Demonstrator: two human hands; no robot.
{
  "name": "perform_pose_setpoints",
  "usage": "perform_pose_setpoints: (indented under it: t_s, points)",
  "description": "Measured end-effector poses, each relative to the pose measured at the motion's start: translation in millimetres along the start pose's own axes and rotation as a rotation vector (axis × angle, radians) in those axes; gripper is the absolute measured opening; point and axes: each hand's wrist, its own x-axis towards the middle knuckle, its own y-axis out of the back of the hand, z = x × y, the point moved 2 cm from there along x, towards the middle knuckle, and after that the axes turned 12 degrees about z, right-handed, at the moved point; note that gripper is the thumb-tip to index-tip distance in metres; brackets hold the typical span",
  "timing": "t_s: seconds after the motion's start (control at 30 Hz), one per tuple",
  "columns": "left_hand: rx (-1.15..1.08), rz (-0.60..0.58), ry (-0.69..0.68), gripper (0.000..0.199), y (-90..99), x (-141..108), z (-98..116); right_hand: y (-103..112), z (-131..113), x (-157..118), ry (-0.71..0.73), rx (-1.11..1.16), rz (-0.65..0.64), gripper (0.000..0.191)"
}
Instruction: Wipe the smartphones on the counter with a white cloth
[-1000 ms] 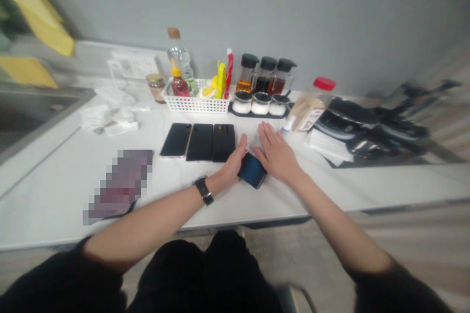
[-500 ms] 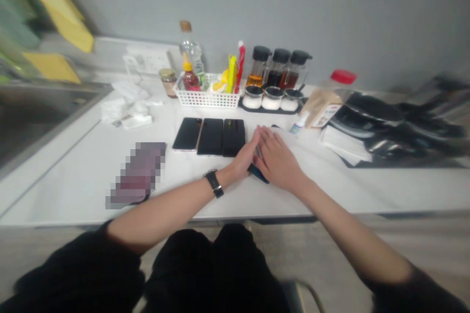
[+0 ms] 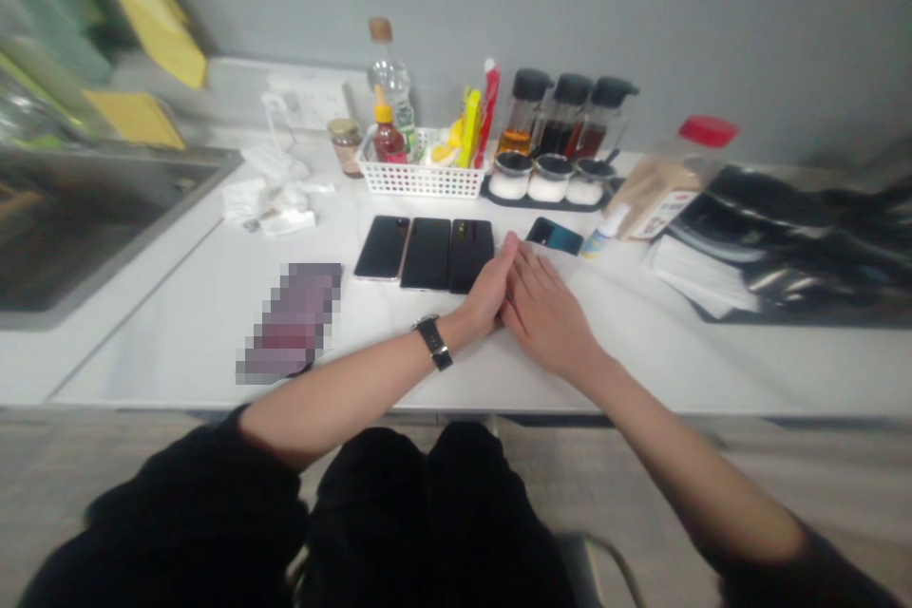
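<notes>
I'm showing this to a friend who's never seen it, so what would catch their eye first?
The three black phones lying side by side in the middle of the white counter stand out first, with a blue phone off to their right. The bare left hand and right hand meet just in front of them. Behind, a white plastic basket and three dark-capped bottles line the wall.

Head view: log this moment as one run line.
left hand: empty, next to black smartphone | right hand: empty, flat on white countertop | blue-backed smartphone: lying beyond hands
</notes>
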Motion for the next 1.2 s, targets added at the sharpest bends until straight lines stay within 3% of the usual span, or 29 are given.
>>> perform_pose_setpoints:
  t_s: [0.17, 0.37, 0.57, 0.8, 0.97, 1.2]
  points:
    - [0.047, -0.034, 0.080, 0.054, -2.4, 1.2, -3.0, 4.6, 30.3, 20.1, -0.214, -0.078, 0.054, 0.074]
    - [-0.011, 0.039, 0.024, 0.048, -0.5, 0.1, -2.0, -6.2, -2.6, 10.6, -0.023, 0.004, 0.012, 0.068]
    - [0.069, -0.033, 0.103, 0.054, -4.1, -2.6, -6.1, 6.0, 32.9, 12.2, -0.221, -0.076, 0.056, 0.072]
    - [0.105, 0.041, -0.025, 0.041, -2.4, -4.5, 1.9, 1.8, -2.8, -3.1, 0.016, -0.021, -0.019, 0.068]
    - [0.146, 0.002, 0.063, 0.050, -3.8, -6.2, 1.2, 12.5, 31.1, 10.0, -0.214, -0.095, 0.074, 0.072]
    - [0.073, 0.037, -0.076, 0.042, 0.2, -2.7, -1.1, -2.0, -11.8, -13.4, 0.006, -0.010, 0.005, 0.070]
